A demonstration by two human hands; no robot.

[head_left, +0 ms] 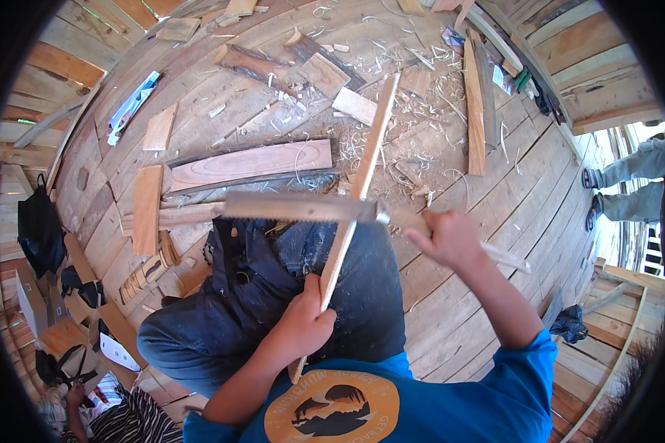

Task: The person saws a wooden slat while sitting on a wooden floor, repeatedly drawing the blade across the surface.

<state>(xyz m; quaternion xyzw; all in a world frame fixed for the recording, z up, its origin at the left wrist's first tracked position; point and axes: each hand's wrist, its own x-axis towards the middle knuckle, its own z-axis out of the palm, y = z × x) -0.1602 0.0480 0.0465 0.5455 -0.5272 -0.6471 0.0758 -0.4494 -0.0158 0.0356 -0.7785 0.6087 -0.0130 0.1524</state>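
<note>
Fingers of the left hand (303, 321) clamp the wooden strip (342, 245) low down, where it slants past the thigh (375, 284); it looks light and stiff, best gripped clear of the saw (318, 208). Farther out, fingers of the right hand (452, 238) wrap its handle (406, 218).

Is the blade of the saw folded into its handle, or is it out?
Out: the toothed blade extends leftward from the wooden handle, which the right hand grips, and crosses the wooden strip.

Saw blade (295, 208) is pretty dull metal, strip (372, 151) looks like bare matt wood, floorboards (521, 181) rough wood, jeans (377, 269) dusty cloth.
</note>
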